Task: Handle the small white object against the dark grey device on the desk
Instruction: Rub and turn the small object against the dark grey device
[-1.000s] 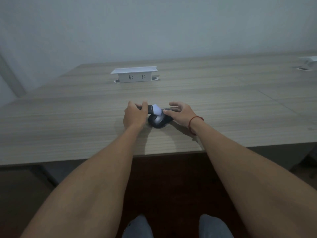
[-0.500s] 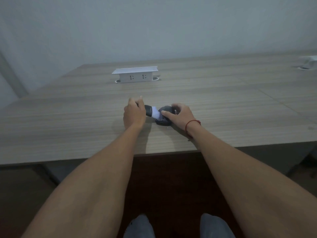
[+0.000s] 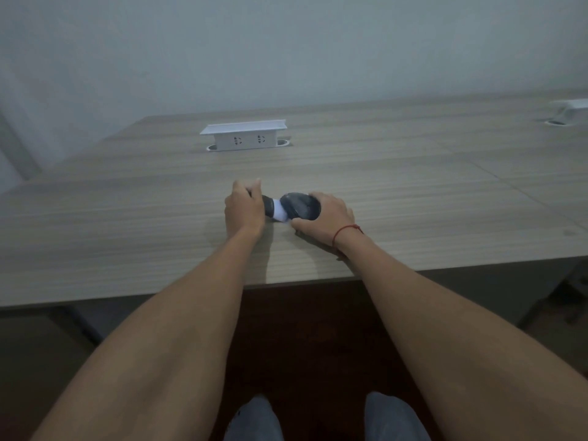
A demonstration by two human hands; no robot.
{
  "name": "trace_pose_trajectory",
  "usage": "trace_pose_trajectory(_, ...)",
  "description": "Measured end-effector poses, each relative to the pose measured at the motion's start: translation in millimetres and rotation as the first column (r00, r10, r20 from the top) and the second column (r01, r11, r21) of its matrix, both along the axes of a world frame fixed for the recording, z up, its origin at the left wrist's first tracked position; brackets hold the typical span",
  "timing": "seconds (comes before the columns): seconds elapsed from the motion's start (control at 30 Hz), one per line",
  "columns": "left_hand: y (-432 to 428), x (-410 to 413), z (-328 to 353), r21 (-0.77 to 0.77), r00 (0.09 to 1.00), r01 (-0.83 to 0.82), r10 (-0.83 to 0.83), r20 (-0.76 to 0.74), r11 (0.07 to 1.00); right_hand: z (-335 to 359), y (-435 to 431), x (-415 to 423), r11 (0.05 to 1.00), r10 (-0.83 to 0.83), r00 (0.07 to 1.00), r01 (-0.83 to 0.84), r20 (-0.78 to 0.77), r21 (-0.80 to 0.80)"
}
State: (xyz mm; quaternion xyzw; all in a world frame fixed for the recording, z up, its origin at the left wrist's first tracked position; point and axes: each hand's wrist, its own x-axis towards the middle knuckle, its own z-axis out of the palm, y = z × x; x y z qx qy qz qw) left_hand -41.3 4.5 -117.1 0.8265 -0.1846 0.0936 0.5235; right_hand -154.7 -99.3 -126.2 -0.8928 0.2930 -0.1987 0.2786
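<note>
A dark grey rounded device (image 3: 300, 205), shaped like a computer mouse, lies on the wooden desk (image 3: 413, 192) near its front edge. My right hand (image 3: 327, 218) grips it from the right side, thumb at its near edge. My left hand (image 3: 244, 209) is closed around a dark handle whose small white object (image 3: 281, 212) at the tip presses against the device's left side. Most of the handle is hidden inside my fist.
A white pop-up socket box (image 3: 244, 135) stands on the desk behind my hands. Another white fitting (image 3: 569, 111) sits at the far right edge. A seam in the desktop runs diagonally on the right. My knees show below the desk edge.
The device has been turned and shifted slightly right under my right hand, now showing more of its top. My left hand stayed put with the white tip still against it.
</note>
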Motion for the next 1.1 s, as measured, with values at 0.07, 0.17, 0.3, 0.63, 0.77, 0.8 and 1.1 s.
trace_pose_trajectory(0.07,1.0,-1.3,2.5,-0.062,1.0,-0.002,0.003,0.012,0.998,-0.1,1.2,0.9,1.0,0.011,1.0,-0.011,-0.003,-0.007)
trace_pose_trajectory(0.17,-2.9,-8.4,12.2,-0.179,1.0,-0.015,0.019,0.019,0.984,-1.3,1.6,2.6,1.0,-0.005,1.0,0.005,0.009,-0.004)
trace_pose_trajectory(0.3,-10.8,-12.4,11.9,-0.145,0.995,0.066,-0.055,0.079,0.987,-2.7,-1.9,2.8,0.999,0.004,0.999,-0.006,0.051,0.054)
trace_pose_trajectory(0.63,-14.8,-16.2,26.6,-0.222,0.996,0.042,-0.022,0.089,0.974,-1.4,-0.8,2.1,0.993,0.059,0.997,-0.064,0.051,0.103)
trace_pose_trajectory(0.77,-9.3,-9.3,6.0,-0.035,0.998,-0.055,0.054,-0.033,0.998,-1.8,-1.1,-0.5,0.99,0.081,0.995,-0.086,0.055,0.112)
trace_pose_trajectory(0.8,-4.7,-7.0,2.0,-0.033,0.994,-0.101,0.099,-0.04,0.994,-1.2,-2.4,-1.0,0.99,0.083,0.995,-0.088,0.049,0.106)
trace_pose_trajectory(1.1,-8.4,-7.4,19.1,-0.081,0.997,0.019,-0.013,0.074,0.997,1.4,-8.0,0.1,0.983,0.143,0.989,-0.145,0.026,0.117)
